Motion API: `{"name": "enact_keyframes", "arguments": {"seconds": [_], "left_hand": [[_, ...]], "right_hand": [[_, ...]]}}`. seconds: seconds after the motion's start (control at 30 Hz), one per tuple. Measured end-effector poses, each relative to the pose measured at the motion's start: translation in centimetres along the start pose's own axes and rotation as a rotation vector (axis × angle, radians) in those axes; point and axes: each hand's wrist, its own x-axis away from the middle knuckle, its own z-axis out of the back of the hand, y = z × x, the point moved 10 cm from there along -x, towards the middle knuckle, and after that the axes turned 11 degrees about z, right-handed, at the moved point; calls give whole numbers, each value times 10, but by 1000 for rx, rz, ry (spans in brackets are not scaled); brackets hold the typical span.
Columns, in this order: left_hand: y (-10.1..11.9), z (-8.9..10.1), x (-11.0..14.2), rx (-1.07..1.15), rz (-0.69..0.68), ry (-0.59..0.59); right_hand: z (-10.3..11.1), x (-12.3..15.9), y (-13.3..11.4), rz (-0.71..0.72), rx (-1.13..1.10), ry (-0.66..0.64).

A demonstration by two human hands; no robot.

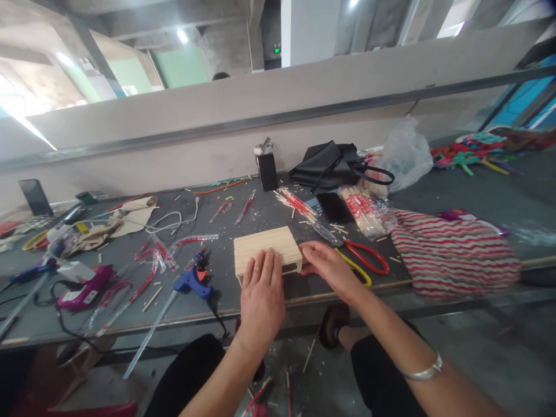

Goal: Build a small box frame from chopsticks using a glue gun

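A small box built of pale wooden sticks (266, 246) stands near the front edge of the grey workbench (204, 307). My left hand (262, 292) lies flat against its near side, fingers stretched out and together. My right hand (326, 265) rests against the box's right end, fingers extended and touching the wood. Neither hand wraps round anything.
A blue glue gun (191, 279) lies left of the box and red-and-yellow scissors (362, 260) to the right. Further off lie a striped cloth (452, 252), packs of chopsticks (367, 211), a black bag (332, 165), a phone (333, 207) and a magenta tool (84, 288).
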Motion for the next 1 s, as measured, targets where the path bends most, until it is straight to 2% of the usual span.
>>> {"name": "enact_keyframes", "arguments": {"seconds": [0.13,0.37,0.57,1.0], "left_hand": [[0,-2,0,1,-5,5],[0,-4,-1,-24,-5,-8],[1,-2,0,-6,1,3],[-1,-4,2,5,6,1]], "right_hand": [[9,0,-13,112,148,56],[10,1,-26,246,387,22],[10,4,-21,225,447,13],[2,9,-16,230,610,-114]]}}
